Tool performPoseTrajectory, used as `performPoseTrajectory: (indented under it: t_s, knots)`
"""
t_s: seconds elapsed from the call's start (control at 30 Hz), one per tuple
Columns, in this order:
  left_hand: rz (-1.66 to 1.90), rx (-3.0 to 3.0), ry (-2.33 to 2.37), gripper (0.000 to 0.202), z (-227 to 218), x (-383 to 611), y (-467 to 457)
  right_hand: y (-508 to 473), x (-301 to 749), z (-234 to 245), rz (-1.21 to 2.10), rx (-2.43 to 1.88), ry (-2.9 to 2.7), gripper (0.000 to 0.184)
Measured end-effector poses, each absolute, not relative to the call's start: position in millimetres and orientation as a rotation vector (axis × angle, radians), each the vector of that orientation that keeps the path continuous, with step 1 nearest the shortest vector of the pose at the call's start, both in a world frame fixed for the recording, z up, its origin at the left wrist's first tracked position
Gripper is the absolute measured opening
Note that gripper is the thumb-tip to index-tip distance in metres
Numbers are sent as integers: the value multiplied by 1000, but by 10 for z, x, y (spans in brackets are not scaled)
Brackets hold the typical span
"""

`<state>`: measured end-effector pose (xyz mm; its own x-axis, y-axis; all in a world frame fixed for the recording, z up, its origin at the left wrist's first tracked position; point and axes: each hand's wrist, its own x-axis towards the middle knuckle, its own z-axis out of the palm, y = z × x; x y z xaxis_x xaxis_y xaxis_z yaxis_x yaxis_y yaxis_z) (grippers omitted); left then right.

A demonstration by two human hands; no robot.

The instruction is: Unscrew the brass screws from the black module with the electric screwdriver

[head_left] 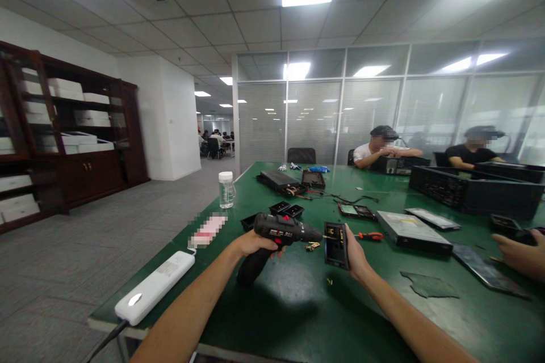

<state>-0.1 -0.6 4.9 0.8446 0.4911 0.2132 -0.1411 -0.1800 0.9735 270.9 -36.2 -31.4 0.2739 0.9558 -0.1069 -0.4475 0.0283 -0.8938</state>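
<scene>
My left hand (255, 245) is wrapped round the grip of a black cordless drill (283, 229), whose bit points to the right. In my right hand (356, 255) a small black plastic housing (336, 255) stands on edge, its open side turned towards the drill. The bit's tip meets the housing near some brass-coloured parts inside; whether it sits on a screw is too small to tell. Below them, small brass-coloured pieces (312, 247) lie on the green table (272, 323). An orange-handled screwdriver (370, 236) rests just beyond my right hand.
More black housings (286, 208) lie behind the drill. A white power strip (155, 286) and a clear bottle (226, 191) stand left. To the right are an optical drive (413, 231), a computer case (472, 193) and another person's hand (519, 252). Two people sit across the table.
</scene>
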Motion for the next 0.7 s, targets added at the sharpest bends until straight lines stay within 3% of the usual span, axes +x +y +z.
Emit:
performPoseTrajectory:
  t_s: [0.7]
  knots:
    - [577,1682,269,31,67,4,-27,-363,2712,-316,1191,-1009,-645,40]
